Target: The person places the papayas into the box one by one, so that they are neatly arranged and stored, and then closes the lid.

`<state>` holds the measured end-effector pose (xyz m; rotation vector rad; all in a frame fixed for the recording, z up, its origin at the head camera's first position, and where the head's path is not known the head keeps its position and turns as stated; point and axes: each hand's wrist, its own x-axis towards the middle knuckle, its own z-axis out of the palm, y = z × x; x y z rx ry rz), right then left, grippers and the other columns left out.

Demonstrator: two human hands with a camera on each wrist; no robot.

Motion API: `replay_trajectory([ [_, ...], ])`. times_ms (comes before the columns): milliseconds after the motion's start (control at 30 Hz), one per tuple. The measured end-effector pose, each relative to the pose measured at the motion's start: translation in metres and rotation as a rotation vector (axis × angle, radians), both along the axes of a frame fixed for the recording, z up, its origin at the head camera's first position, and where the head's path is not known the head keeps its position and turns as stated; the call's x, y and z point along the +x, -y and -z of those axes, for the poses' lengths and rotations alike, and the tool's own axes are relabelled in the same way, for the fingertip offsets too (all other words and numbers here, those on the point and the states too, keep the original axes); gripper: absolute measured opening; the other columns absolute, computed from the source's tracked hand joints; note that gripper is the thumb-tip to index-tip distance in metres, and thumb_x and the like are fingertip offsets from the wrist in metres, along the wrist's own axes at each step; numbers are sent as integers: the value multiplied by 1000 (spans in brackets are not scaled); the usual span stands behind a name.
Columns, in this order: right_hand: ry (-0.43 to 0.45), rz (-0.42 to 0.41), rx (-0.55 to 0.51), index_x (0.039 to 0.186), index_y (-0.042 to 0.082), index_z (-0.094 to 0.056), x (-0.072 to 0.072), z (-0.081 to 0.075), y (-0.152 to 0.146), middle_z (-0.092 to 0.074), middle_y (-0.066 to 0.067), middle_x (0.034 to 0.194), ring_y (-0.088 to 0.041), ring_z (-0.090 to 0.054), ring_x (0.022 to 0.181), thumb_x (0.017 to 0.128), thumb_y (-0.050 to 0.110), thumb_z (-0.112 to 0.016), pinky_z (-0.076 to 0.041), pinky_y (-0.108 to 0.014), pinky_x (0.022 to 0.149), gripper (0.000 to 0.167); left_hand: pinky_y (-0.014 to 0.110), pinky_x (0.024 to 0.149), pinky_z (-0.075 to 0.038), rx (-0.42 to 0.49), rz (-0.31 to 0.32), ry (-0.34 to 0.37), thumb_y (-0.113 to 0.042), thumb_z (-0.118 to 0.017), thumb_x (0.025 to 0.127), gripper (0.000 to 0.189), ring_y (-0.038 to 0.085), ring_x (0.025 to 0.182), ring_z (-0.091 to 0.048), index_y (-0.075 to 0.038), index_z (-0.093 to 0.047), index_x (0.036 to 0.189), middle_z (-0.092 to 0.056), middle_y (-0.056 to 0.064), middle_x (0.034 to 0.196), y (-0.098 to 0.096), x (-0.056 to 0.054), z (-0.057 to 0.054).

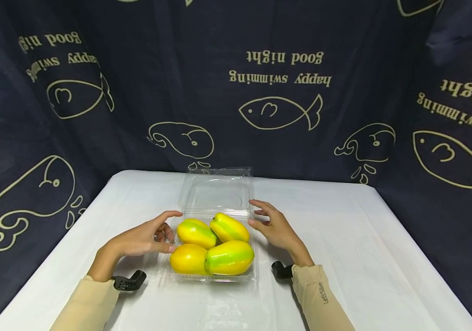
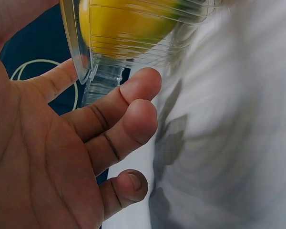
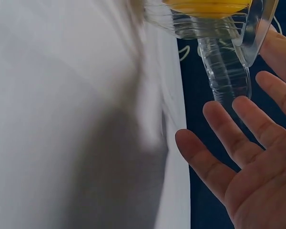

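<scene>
A clear plastic clamshell box [image 1: 236, 278] stands on the table with its lid [image 1: 219, 193] folded back, away from me. Several glossy yellow-green papayas [image 1: 230, 258] lie inside it in two rows. At the box's left side is my left hand [image 1: 142, 236], thumb and index spread along the rim; in the left wrist view its other fingers [image 2: 133, 121] are loosely bent below the rim. My right hand [image 1: 277, 230] is at the right side, fingertips by the rim and lid hinge. The right wrist view shows its fingers [image 3: 224, 129] relaxed and spread apart.
A white cloth covers the table [image 1: 343, 239]. Behind and at both sides hangs a dark blue curtain [image 1: 219, 46] with fish and whale drawings. Each wrist wears a black camera mount [image 1: 130, 280].
</scene>
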<state>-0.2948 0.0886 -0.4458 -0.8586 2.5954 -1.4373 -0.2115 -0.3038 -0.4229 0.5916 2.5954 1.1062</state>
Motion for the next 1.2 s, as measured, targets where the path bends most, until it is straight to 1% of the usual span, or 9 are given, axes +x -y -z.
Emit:
replay_trajectory([
  [133, -3, -1, -31, 149, 29, -45, 0, 1, 1, -41, 1, 157, -30, -53, 135, 95, 26, -70, -49, -52, 103, 60, 28, 73, -50, -2, -2, 5, -35, -78, 87, 84, 23, 84, -58, -24, -28, 154, -62, 14, 103, 0, 0, -1],
  [233, -11, 1, -69, 149, 24, -47, 0, 1, 2, -39, -1, 158, -31, -53, 135, 92, 21, -74, -50, -53, 102, 63, 28, 73, -50, -2, -4, 5, -35, -78, 87, 84, 23, 84, -58, -24, -28, 154, -62, 13, 103, -1, 0, -1],
  [333, -18, 4, -97, 148, 24, -48, -1, 0, 3, -37, -2, 159, -32, -51, 137, 90, 18, -76, -49, -53, 102, 65, 28, 73, -50, -1, -5, 3, -35, -78, 87, 83, 23, 84, -58, -27, -29, 153, -62, 13, 103, -1, 0, -1],
  [500, -38, 7, -112, 146, 31, -49, 0, 0, 4, -35, -2, 161, -32, -49, 139, 89, 20, -77, -47, -56, 104, 65, 28, 73, -50, 6, -2, 4, -34, -78, 87, 82, 23, 83, -59, -27, -28, 153, -62, 14, 103, -1, 0, -1],
  [667, -62, 14, -106, 146, 24, -50, 0, -1, 5, -35, -4, 161, -31, -49, 138, 89, 20, -78, -46, -57, 104, 64, 28, 73, -50, 6, -2, 4, -34, -78, 87, 83, 23, 83, -58, -27, -28, 153, -62, 14, 103, 0, 0, -1],
  [733, -72, 15, -102, 147, 24, -50, 1, -1, 4, -35, -4, 161, -31, -49, 138, 89, 21, -77, -46, -57, 105, 64, 28, 73, -50, 5, -2, 3, -35, -78, 87, 83, 23, 84, -58, -27, -28, 153, -62, 13, 103, 0, 0, -1],
  [833, -75, 17, -105, 146, 31, -49, 1, -1, 4, -36, -4, 161, -32, -49, 139, 89, 23, -77, -45, -57, 105, 64, 28, 73, -50, 7, 0, 3, -34, -78, 87, 83, 23, 84, -58, -27, -29, 153, -62, 13, 103, 0, -1, 0],
  [900, -75, 15, -112, 146, 32, -49, 0, -1, 3, -36, -4, 161, -32, -48, 139, 89, 24, -77, -45, -58, 106, 64, 28, 73, -50, 10, 3, 2, -34, -78, 87, 83, 23, 83, -58, -28, -29, 153, -62, 14, 103, -1, -1, 0],
  [1200, -68, 17, -141, 150, 27, -45, 1, -3, 4, -29, 2, 164, -30, -42, 144, 89, 26, -78, -41, -58, 109, 70, 28, 71, -50, 6, 3, 5, -35, -78, 87, 82, 22, 82, -57, -28, -28, 153, -62, 14, 103, -1, 0, -1],
])
